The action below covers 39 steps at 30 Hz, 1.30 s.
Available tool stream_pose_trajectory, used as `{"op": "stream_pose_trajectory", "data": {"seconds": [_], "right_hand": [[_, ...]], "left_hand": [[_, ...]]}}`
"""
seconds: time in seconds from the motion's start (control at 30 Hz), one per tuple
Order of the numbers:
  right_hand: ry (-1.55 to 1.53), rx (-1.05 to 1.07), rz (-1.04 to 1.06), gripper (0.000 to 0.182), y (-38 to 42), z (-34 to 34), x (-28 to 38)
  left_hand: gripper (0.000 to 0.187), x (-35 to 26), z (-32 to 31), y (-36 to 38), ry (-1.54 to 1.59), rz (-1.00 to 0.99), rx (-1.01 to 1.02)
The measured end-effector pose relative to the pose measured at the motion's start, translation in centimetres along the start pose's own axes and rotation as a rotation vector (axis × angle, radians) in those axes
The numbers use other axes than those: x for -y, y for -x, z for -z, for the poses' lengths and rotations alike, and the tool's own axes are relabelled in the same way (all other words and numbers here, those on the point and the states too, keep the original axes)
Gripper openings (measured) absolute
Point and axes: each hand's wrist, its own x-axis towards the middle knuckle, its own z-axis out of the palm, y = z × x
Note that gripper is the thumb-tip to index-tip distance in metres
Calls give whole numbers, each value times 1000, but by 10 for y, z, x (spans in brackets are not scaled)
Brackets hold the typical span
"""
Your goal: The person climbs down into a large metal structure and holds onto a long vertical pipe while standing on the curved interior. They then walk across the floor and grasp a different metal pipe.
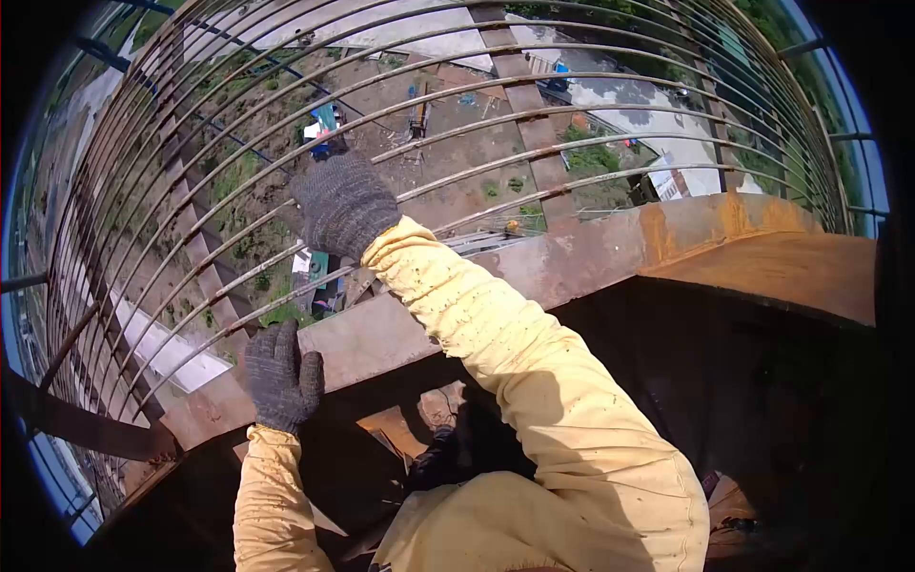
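Both of my hands wear dark grey knitted gloves, with yellow sleeves. My right hand [345, 202] reaches over a rusty steel beam [572, 246] and is closed around one of the curved metal bars [467, 170] beyond it; its fingertips are hidden under the hand. At the lower left, my left hand [283, 377] rests on the inner edge of the same beam. Its fingers point forward and lie side by side, with the thumb held apart, and I see nothing in it.
Flat vertical strips [524, 105] cross the curved bars, forming a cage. Far below, through the gaps, lie bare ground, paving and small structures. A rusty plate [772, 272] adjoins the beam at the right. Under me is a dark recess with a brown metal piece [393, 431].
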Motion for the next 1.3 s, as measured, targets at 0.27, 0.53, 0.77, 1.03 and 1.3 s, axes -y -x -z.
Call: {"op": "stream_pose_trajectory", "data": {"seconds": [0.27, 0.53, 0.77, 1.03, 1.3], "right_hand": [[-77, -31, 36, 25, -11, -21, -9], [-194, -56, 20, 18, -13, -26, -19], [-217, -63, 16, 17, -11, -25, -19], [-210, -74, 24, 17, -9, -24, -18], [-173, -58, 37, 15, -12, -26, -16]], "left_hand": [[56, 2, 1, -4, -63, 9, 144], [64, 8, 2, -4, -55, 20, 264], [64, 10, 4, -6, -44, 18, 272], [64, 11, 4, -5, -29, 22, 277], [63, 7, 5, -8, -31, 38, 273]]}}
